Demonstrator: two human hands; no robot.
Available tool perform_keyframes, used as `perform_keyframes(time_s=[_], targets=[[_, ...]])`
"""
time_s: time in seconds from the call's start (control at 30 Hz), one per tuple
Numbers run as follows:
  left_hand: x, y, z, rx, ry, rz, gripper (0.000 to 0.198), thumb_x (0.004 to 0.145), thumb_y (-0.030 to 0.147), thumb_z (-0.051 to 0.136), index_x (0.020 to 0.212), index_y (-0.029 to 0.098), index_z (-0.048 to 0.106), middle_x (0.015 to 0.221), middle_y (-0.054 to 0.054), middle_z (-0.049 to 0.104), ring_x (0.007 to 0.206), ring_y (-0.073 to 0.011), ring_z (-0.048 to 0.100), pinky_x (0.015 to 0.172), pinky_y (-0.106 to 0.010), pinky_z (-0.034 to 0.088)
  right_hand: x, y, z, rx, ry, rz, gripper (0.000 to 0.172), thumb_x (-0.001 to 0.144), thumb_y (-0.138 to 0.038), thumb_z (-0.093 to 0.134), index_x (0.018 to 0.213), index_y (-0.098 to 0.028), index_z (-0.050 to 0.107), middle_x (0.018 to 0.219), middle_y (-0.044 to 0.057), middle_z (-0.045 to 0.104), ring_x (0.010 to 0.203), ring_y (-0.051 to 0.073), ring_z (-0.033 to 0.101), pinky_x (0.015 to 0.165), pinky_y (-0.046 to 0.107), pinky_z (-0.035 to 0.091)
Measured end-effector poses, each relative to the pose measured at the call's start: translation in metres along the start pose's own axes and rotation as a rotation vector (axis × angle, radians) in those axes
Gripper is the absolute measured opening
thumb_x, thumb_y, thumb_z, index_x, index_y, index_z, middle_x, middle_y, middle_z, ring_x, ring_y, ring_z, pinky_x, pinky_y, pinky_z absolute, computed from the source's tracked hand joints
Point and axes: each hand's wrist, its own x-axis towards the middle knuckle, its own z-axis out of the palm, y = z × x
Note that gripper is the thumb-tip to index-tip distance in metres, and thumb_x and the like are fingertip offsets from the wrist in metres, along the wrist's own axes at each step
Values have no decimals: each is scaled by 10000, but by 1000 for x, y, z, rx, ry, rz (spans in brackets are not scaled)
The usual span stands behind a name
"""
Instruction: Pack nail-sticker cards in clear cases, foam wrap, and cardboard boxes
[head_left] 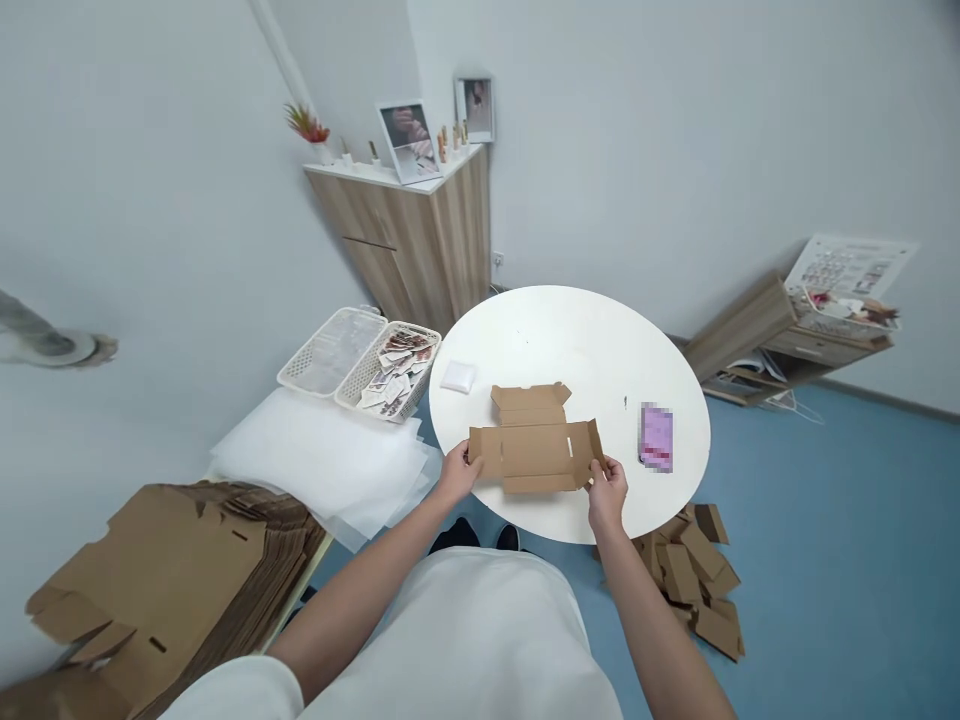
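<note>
A brown cardboard box blank [535,450], partly folded along its creases, is held over the near part of the round white table [555,320]. My left hand [458,472] grips its left end flap, thumb on top. At the opposite end, my right hand [606,492] pinches the right flap. The blank's far panel [531,400] stretches away from me toward the table's middle. Beyond my left hand lies a small white packet [458,377]. To the right of my right hand is a purple, pixelated item [657,438].
At left, a stack of flat cardboard blanks [187,560] sits beside translucent sheets [315,450] and an open white basket [390,370] of small cards. Folded boxes [694,575] are piled on the floor right of the table. A wooden cabinet [420,230] stands behind.
</note>
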Motion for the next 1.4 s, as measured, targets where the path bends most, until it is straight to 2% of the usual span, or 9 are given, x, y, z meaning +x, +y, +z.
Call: perform_keyframes(time_s=[0.2,0.4,0.67,0.77,0.87,0.97,1.1,1.23,1.4], targets=[[28,-7,3,138,-61,12,354,681,186,520,1033,154,544,908,-49,638,638,-130,588,624,-272,479,-6,20,-8,-176,95,4,320,675,-450,531,852,-184,554,882,52,612,802,175,568,646,290,477],[57,-19,14,71,-113,-39,368,699,236,561,1057,156,533,912,-63,630,683,-144,620,654,-286,497,-18,14,-9,-309,87,73,327,690,-413,489,879,-177,612,830,41,642,666,151,556,597,270,444],[84,-36,19,1,-191,-81,396,725,249,571,1096,130,496,983,-106,616,803,-159,625,744,-308,492,-15,26,-4,-410,116,110,376,671,-386,483,971,-184,586,888,42,623,659,153,565,624,297,453],[78,-36,13,133,-177,38,438,733,268,557,1141,141,461,1087,-127,572,957,-200,580,819,-344,455,-14,30,-8,-507,133,126,458,670,-392,491,1075,-182,531,935,67,602,799,200,569,724,343,444],[63,-32,8,385,-150,249,549,689,349,600,1182,174,435,1228,-138,476,1191,-283,384,953,-461,312,-9,27,-12,-678,222,64,570,648,-394,538,1176,-194,455,1134,113,514,1068,265,455,875,389,365],[47,-27,9,576,-269,431,584,626,375,656,1156,217,468,1276,-122,432,1257,-316,260,1005,-526,146,5,16,-10,-770,238,-11,599,660,-397,539,1213,-205,412,1248,114,428,1188,283,329,942,403,295],[35,-22,17,680,-440,566,487,619,289,667,1080,242,515,1225,-98,482,1238,-290,299,1013,-518,102,41,1,2,-691,107,-4,605,680,-417,521,1230,-207,381,1235,105,444,1152,248,389,906,365,345],[34,-19,26,741,-457,573,475,648,218,637,1099,245,489,1228,-101,478,1228,-275,318,1012,-507,118,81,-5,17,-557,0,88,601,659,-458,550,1196,-222,421,1146,92,524,1052,222,488,827,336,403],[39,-11,35,831,-480,519,515,674,197,596,1163,235,440,1254,-114,454,1231,-275,315,1010,-492,130,119,1,31,-455,-40,128,540,662,-458,558,1139,-217,482,1020,74,602,937,205,552,769,311,419]])
